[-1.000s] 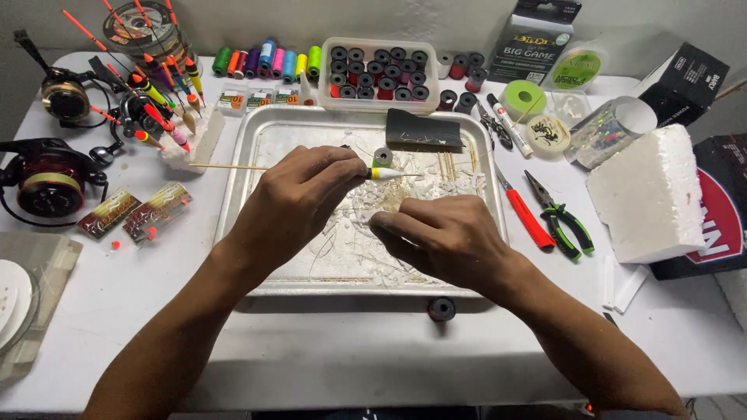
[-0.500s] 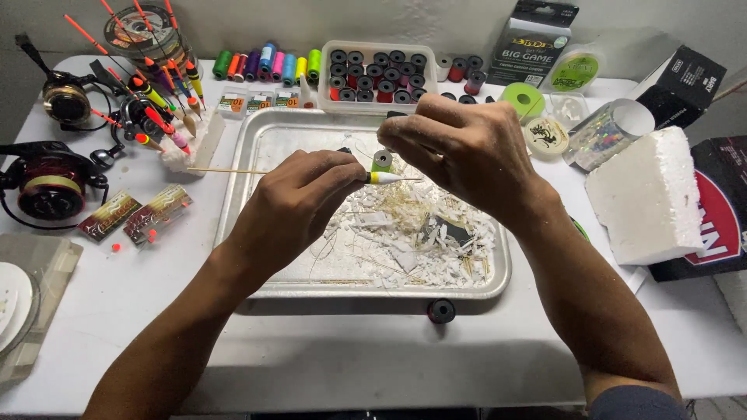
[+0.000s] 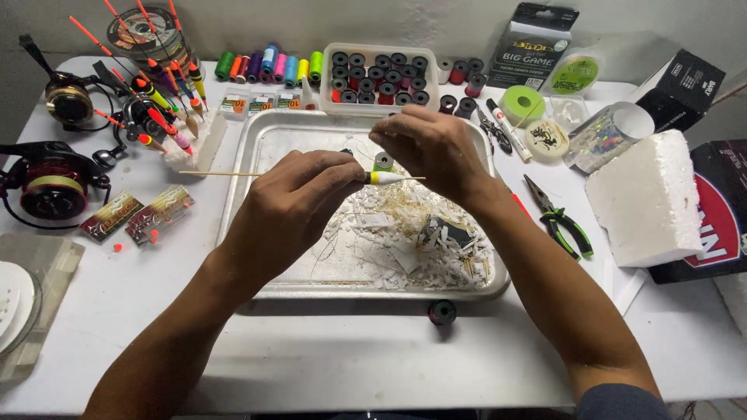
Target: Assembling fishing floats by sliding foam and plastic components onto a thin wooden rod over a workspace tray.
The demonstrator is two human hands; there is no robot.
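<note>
Nearest, a black spool (image 3: 442, 312) lying on the white desk (image 3: 327, 350) just below the metal tray (image 3: 257, 148). Inside the tray, white shavings (image 3: 405, 241). Above them, left hand (image 3: 292, 206) closed around a thin wooden stick (image 3: 218, 173) carrying a yellow-and-white float (image 3: 387, 178). Right hand (image 3: 432, 148) just beyond, fingertips pinched, grasp unclear. Farther back, a box of spools (image 3: 379, 78).
</note>
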